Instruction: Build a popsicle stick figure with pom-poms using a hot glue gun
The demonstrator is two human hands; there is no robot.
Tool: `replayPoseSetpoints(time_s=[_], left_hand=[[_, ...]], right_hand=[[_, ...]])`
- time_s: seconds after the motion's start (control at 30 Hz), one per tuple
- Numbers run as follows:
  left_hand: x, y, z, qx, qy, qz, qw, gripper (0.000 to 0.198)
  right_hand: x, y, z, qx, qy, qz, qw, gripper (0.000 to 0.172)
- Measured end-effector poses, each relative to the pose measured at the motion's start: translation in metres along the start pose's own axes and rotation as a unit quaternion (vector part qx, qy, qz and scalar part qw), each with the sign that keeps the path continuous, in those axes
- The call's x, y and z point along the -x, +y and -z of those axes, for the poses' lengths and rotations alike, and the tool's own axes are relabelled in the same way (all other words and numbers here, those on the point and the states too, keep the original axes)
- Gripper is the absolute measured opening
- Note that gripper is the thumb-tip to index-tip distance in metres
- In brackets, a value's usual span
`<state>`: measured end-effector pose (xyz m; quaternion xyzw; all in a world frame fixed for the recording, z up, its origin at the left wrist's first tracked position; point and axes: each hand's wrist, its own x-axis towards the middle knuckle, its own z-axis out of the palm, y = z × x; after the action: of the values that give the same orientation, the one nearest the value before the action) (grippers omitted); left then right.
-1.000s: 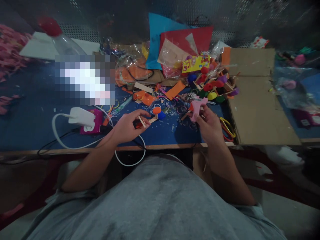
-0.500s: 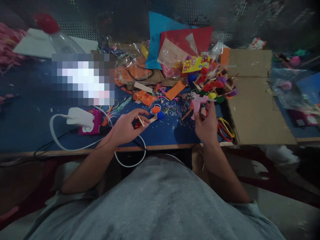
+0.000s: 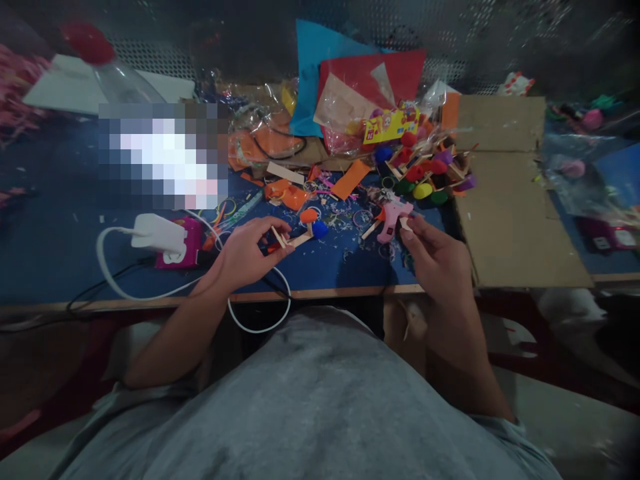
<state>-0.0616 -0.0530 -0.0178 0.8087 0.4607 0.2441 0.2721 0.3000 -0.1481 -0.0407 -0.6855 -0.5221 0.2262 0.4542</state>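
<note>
My left hand (image 3: pixel 250 252) pinches a small craft piece made of thin wooden sticks (image 3: pixel 299 239), just above the blue table. An orange pompom-like piece (image 3: pixel 309 215) and a blue one (image 3: pixel 320 230) are at its right end. On the right, my right hand (image 3: pixel 436 257) has thumb and fingertips closed on a small pale wooden piece (image 3: pixel 406 225). The pink glue gun (image 3: pixel 395 220) lies on the table just left of those fingertips, among shavings.
A pile of colourful craft pieces (image 3: pixel 430 170) lies behind my right hand, beside a cardboard sheet (image 3: pixel 515 220). A white charger (image 3: pixel 159 235) with a looping cable sits on a magenta power block (image 3: pixel 193 243) at left. Orange scraps (image 3: pixel 287 195) lie behind my left hand.
My right hand has let go of the pink glue gun, which now lies on the table, and has moved right, holding a small pale piece. My left hand keeps the craft piece, turned slightly.
</note>
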Motion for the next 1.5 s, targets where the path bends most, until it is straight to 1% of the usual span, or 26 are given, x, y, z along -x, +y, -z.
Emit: replayPoseSetpoints(time_s=[0.03, 0.07, 0.13, 0.23, 0.33, 0.4, 0.47, 0.57, 0.63, 0.67, 0.7, 0.73, 0.77, 0.8, 0.83, 0.9, 0.97, 1.07, 1.13, 1.23, 1.37, 1.5], left_hand=[[0.0, 0.001, 0.0, 0.0, -0.001, 0.0, 1.0, 0.034], [0.0, 0.001, 0.0, 0.003, -0.001, 0.003, 1.0, 0.032], [-0.001, 0.003, 0.001, 0.013, -0.004, 0.008, 1.0, 0.031], [-0.003, 0.004, 0.003, 0.017, -0.008, 0.015, 1.0, 0.034], [-0.005, 0.004, 0.006, 0.034, -0.017, 0.016, 0.999, 0.037], [-0.007, 0.005, 0.008, 0.052, -0.023, 0.011, 0.998, 0.037], [-0.008, 0.006, 0.009, 0.058, -0.029, 0.002, 0.998, 0.035], [-0.008, 0.009, 0.009, 0.056, -0.035, -0.013, 0.998, 0.033], [-0.006, 0.009, 0.008, 0.057, -0.038, -0.016, 0.998, 0.033], [-0.005, 0.009, 0.008, 0.058, -0.04, -0.015, 0.997, 0.034], [-0.003, 0.008, 0.007, 0.061, -0.04, -0.013, 0.997, 0.034], [-0.002, 0.007, 0.007, 0.065, -0.039, -0.011, 0.997, 0.035], [0.0, 0.006, 0.006, 0.072, -0.037, -0.009, 0.997, 0.037], [0.002, 0.004, 0.006, 0.081, -0.034, -0.007, 0.996, 0.039], [0.005, 0.003, 0.005, 0.093, -0.03, -0.004, 0.995, 0.043], [0.01, 0.001, 0.004, 0.117, -0.017, 0.001, 0.993, 0.048], [0.015, 0.0, 0.002, 0.139, -0.002, 0.003, 0.99, 0.051], [0.021, -0.001, 0.0, 0.168, 0.014, 0.01, 0.986, 0.048], [0.025, -0.002, -0.001, 0.189, 0.017, 0.02, 0.982, 0.046], [0.028, -0.002, -0.003, 0.206, 0.02, 0.028, 0.978, 0.041], [0.029, -0.002, -0.005, 0.192, 0.036, 0.031, 0.98, 0.037], [0.028, 0.004, -0.003, 0.17, 0.038, 0.034, 0.984, 0.034]], right_hand=[[0.002, -0.005, -0.001, 0.007, 0.014, -0.019, 1.0, 0.056], [0.004, -0.01, -0.003, -0.004, 0.011, -0.021, 1.0, 0.056], [0.007, -0.02, -0.01, -0.019, -0.007, 0.0, 1.0, 0.052], [0.005, -0.032, -0.026, -0.014, -0.064, 0.053, 0.996, 0.047], [-0.002, -0.041, -0.044, 0.003, -0.145, 0.124, 0.982, 0.046], [-0.01, -0.046, -0.057, 0.013, -0.178, 0.163, 0.97, 0.046], [-0.018, -0.049, -0.07, 0.045, -0.194, 0.191, 0.961, 0.049], [-0.026, -0.055, -0.087, 0.076, -0.189, 0.216, 0.955, 0.053], [-0.025, -0.061, -0.092, 0.076, -0.158, 0.235, 0.956, 0.054], [-0.023, -0.065, -0.094, 0.073, -0.133, 0.248, 0.957, 0.051], [-0.019, -0.069, -0.094, 0.068, -0.106, 0.261, 0.957, 0.043], [-0.015, -0.073, -0.094, 0.063, -0.081, 0.276, 0.956, 0.031], [-0.01, -0.076, -0.093, 0.056, -0.069, 0.292, 0.952, 0.02], [-0.004, -0.079, -0.093, 0.046, -0.081, 0.303, 0.948, 0.012], [0.001, -0.081, -0.093, 0.035, -0.107, 0.31, 0.944, 0.01], [0.009, -0.084, -0.095, 0.021, -0.178, 0.298, 0.938, 0.014], [0.015, -0.085, -0.099, 0.017, -0.236, 0.274, 0.932, 0.025], [0.019, -0.085, -0.106, 0.018, -0.282, 0.248, 0.927, 0.041], [0.019, -0.085, -0.11, 0.009, -0.294, 0.245, 0.924, 0.044], [0.02, -0.083, -0.116, -0.011, -0.3, 0.248, 0.921, 0.043], [0.022, -0.081, -0.12, -0.017, -0.294, 0.243, 0.924, 0.039], [0.022, -0.082, -0.12, -0.026, -0.279, 0.243, 0.929, 0.03]])
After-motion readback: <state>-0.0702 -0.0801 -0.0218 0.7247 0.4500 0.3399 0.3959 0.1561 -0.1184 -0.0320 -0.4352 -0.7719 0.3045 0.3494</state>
